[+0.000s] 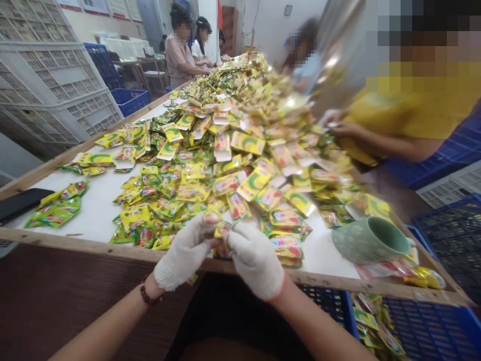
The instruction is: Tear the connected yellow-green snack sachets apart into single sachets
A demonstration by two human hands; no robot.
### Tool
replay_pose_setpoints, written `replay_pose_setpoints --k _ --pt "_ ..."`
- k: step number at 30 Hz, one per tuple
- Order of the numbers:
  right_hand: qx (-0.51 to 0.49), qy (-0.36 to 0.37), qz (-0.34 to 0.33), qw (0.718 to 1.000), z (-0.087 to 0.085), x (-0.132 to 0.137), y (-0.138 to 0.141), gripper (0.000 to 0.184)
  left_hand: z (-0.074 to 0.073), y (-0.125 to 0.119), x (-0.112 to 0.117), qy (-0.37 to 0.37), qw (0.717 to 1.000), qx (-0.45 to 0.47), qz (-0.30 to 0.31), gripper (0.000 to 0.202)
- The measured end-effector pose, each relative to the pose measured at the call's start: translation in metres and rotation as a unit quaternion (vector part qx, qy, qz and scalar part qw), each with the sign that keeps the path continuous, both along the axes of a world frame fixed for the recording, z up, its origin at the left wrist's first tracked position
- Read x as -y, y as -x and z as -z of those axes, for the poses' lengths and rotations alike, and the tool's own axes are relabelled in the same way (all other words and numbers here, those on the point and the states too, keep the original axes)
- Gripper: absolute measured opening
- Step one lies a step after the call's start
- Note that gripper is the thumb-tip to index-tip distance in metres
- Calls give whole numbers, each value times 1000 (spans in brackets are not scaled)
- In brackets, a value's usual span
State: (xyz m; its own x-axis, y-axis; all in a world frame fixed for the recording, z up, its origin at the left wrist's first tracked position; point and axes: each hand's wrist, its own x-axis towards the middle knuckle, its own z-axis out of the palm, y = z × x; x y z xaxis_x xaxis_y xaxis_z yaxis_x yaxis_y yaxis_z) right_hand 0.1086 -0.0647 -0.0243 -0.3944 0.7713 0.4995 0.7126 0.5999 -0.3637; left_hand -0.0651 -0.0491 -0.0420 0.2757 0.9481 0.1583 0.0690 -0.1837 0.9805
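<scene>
Both my hands wear white knit gloves and meet at the near edge of the table [93,238]. My left hand [186,253] and my right hand [255,258] are closed together on a small stack of yellow-green snack packets [221,235], pinched between the fingers. A huge heap of the same packets [233,145] covers the white tabletop in front of them and stretches to the far end.
A green ceramic cup [370,240] lies tilted at the right. A blue crate [413,321] with packets sits below the table edge. A person in yellow [413,110] works at the right; others stand far back. White crates [48,85] are stacked left. A black phone [20,203] lies at left.
</scene>
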Motion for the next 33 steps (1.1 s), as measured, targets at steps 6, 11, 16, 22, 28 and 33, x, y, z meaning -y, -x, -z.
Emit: replay_pose_setpoints --k 6,11,16,22,28,33 --pt "-108 89 -24 990 3 1 -5 30 -28 2 -2 -72 990 -124 14 10" --pt "-135 119 -20 984 -1 3 -5 14 -52 7 -13 -110 950 -279 80 12" --pt "-88 114 -18 989 -3 -1 -6 22 -43 12 -14 -237 893 -377 57 18" --pt "-107 139 -42 984 3 -6 -6 21 -21 10 -3 -302 920 -249 18 21" --pt "-170 124 40 977 -12 -2 -20 21 -15 7 -7 -86 980 -168 -58 25" --pt "-205 140 213 945 -15 -2 -80 30 -21 3 -28 -191 909 -365 -69 11"
